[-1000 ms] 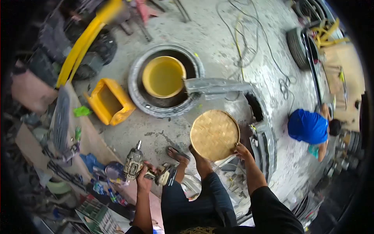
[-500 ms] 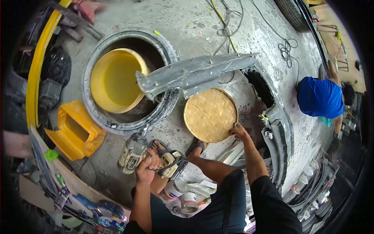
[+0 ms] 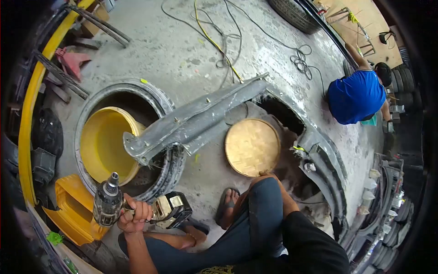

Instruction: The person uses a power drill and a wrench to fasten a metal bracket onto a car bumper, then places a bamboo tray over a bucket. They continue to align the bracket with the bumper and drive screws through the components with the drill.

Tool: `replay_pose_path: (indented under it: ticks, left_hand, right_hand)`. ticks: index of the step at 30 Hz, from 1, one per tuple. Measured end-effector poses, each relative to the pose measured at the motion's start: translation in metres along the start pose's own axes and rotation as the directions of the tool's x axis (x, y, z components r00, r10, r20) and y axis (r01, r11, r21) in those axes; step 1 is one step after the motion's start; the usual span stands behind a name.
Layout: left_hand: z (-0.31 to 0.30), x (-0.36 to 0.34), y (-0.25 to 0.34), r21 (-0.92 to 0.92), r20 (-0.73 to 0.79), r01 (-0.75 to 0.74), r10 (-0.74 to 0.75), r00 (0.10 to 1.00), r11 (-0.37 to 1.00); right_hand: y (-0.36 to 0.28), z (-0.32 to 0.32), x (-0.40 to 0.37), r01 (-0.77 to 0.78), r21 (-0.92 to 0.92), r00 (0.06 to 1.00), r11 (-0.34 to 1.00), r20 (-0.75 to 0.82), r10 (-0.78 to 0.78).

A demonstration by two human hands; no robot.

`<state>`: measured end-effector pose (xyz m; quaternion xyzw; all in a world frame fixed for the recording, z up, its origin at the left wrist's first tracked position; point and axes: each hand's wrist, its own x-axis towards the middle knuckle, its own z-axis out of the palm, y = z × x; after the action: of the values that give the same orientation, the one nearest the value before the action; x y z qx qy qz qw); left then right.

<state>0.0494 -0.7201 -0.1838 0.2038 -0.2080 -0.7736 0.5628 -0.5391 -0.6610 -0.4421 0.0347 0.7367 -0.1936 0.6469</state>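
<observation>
My left hand [image 3: 135, 214] is closed round the handle of a cordless power tool [image 3: 108, 204], its metal chuck pointing up and its battery on the right. At the lower edge of a round woven bamboo tray [image 3: 252, 147], my right hand [image 3: 268, 175] grips the rim; my raised knee hides most of this hand. Behind the tray a long, torn grey bumper [image 3: 200, 119] lies across the tire and the floor. A yellow bucket [image 3: 109, 144] stands inside the tire [image 3: 166, 180] on the left.
A cut yellow container [image 3: 75, 205] is beside the tire. Cables [image 3: 219, 43] run over the floor. At the right, a person in a blue shirt [image 3: 357, 97] bends down. Car parts [image 3: 388, 219] line the lower right. A red stand [image 3: 73, 64] is at the upper left.
The view has shifted. My left hand has turned the power tool so its chuck points up, away from the floor. My knee has risen in front of my right hand.
</observation>
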Motion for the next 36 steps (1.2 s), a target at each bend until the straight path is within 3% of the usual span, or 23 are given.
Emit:
replay_pose_path:
  ticks: [4, 5, 8, 10, 12, 15, 17, 18, 20, 22, 24, 25, 30, 32, 36]
  left_hand:
    - [-0.015, 0.005, 0.002, 0.015, 0.037, -0.087, 0.087, 0.996, 0.996]
    - [-0.02, 0.004, 0.004, 0.08, 0.036, -0.089, 0.086, 0.996, 0.993]
    - [-0.039, -0.004, 0.004, 0.012, 0.095, -0.067, 0.066, 0.993, 0.998]
    - [-0.038, -0.01, 0.007, 0.093, 0.014, -0.098, 0.097, 0.995, 0.991]
    - [-0.042, -0.014, 0.011, 0.122, -0.038, -0.097, 0.102, 0.994, 0.988]
    - [-0.056, -0.019, 0.011, 0.111, -0.004, -0.115, 0.117, 0.993, 0.987]
    - [-0.059, -0.025, 0.008, 0.184, -0.146, -0.016, 0.044, 0.988, 0.983]
    - [-0.06, -0.027, 0.006, 0.173, -0.142, -0.023, 0.048, 0.989, 0.985]
    - [-0.063, -0.029, 0.002, 0.273, -0.262, 0.111, -0.038, 0.964, 0.956]
    - [-0.062, -0.029, -0.002, 0.253, -0.281, 0.12, -0.046, 0.959, 0.96]
    - [-0.058, -0.027, -0.007, 0.214, -0.333, 0.147, -0.069, 0.94, 0.966]
    - [-0.056, -0.027, -0.008, 0.208, -0.338, 0.156, -0.079, 0.938, 0.965]
    - [-0.059, -0.022, -0.014, 0.133, -0.305, 0.174, -0.126, 0.944, 0.976]
    - [-0.063, -0.019, -0.017, 0.173, -0.276, 0.205, -0.152, 0.949, 0.963]
    - [-0.061, -0.016, -0.019, 0.128, -0.257, 0.2, -0.162, 0.953, 0.972]
  right_hand:
    - [0.006, -0.03, 0.012, 0.155, -0.204, 0.987, 0.966, 0.083, -0.141]
    - [0.002, -0.039, 0.007, 0.223, -0.284, 0.974, 0.932, 0.109, -0.199]
    - [-0.024, -0.075, -0.002, 0.518, -0.448, 0.855, 0.729, 0.247, -0.456]
    - [-0.073, 0.025, -0.166, 0.699, -0.357, 0.667, 0.62, 0.011, -0.745]
    - [-0.101, 0.106, -0.277, 0.808, -0.336, 0.511, 0.483, -0.006, -0.859]
    - [-0.111, 0.197, -0.347, 0.85, -0.349, 0.448, 0.394, 0.086, -0.89]
    - [-0.11, 0.224, -0.331, 0.867, -0.372, 0.466, 0.332, 0.368, -0.805]
    - [-0.109, 0.26, -0.33, 0.874, -0.359, 0.476, 0.327, 0.501, -0.723]
    - [-0.1, 0.32, -0.309, 0.959, -0.264, 0.248, 0.108, 0.589, -0.769]
    - [-0.095, 0.36, -0.282, 0.957, -0.285, 0.216, 0.057, 0.566, -0.795]
    - [-0.091, 0.389, -0.263, 0.975, -0.128, 0.221, 0.18, 0.53, -0.819]
    - [-0.088, 0.397, -0.258, 0.977, -0.119, 0.215, 0.179, 0.529, -0.821]
    - [-0.08, 0.41, -0.249, 0.961, -0.176, 0.271, 0.212, 0.478, -0.835]
    - [-0.08, 0.41, -0.246, 0.979, -0.16, 0.186, 0.125, 0.468, -0.864]
    - [-0.072, 0.417, -0.256, 0.981, -0.17, 0.157, 0.091, 0.429, -0.89]
